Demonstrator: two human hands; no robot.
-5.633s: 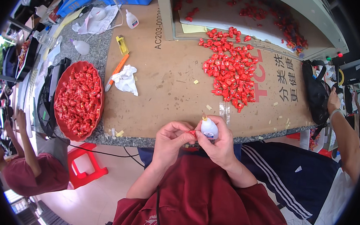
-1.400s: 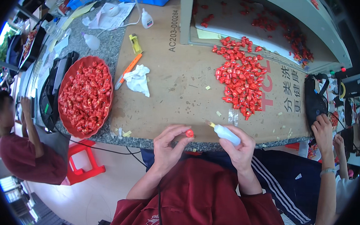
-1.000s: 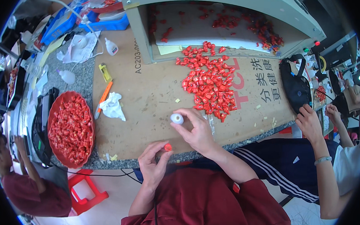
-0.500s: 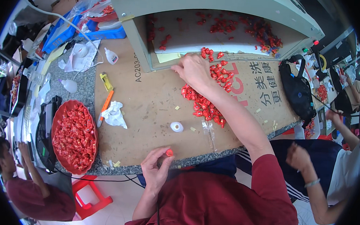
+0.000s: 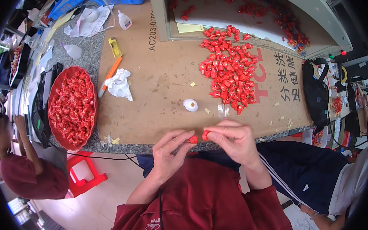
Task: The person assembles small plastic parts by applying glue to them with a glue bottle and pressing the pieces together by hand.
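Observation:
Close to the table's near edge, my left hand pinches a small red plastic piece between thumb and fingers. Just right of it, my right hand grips a second small red piece at its fingertips. The two pieces are a short gap apart. Beyond my hands lies a loose pile of red plastic pieces on the cardboard sheet. A small white bottle stands upright between the pile and my hands. What the pieces are exactly is too small to tell.
A red scalloped tray full of red pieces sits at left. Near it lie a crumpled white tissue, an orange cutter and a yellow tool. A grey open-fronted box stands behind. A black bag and co-workers flank the table.
My right hand has come back from the far side of the pile to beside my left, now with a red piece in its fingers. The view has shifted.

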